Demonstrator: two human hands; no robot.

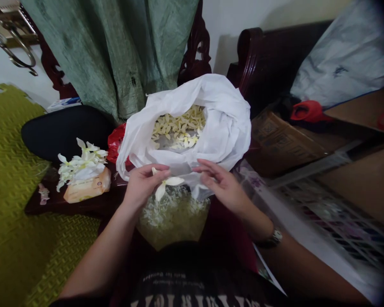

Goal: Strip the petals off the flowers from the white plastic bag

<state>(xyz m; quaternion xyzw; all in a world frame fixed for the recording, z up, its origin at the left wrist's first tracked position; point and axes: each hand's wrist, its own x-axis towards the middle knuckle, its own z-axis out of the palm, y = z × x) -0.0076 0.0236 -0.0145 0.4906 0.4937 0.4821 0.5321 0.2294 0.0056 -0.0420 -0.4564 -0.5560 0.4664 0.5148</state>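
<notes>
Over my remote feed I saw white blossoms (171,209) massed below the fingers, a pale flower (161,192) clamped in the fingertips of the left hand (144,182), the right hand (220,183) opposite with fingers loosely parted, and, just beyond both, a white bag (228,128) holding yellowish flowers (179,124).

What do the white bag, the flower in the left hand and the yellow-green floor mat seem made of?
White bag: probably thin plastic film with a faint sheen, judging by its crinkled folds.
Flower in the left hand: smooth, pale petals, seemingly real plant matter, though artificial can't be ruled out.
Floor mat: likely foam, matte, from its embossed pattern and notched edge.
</notes>
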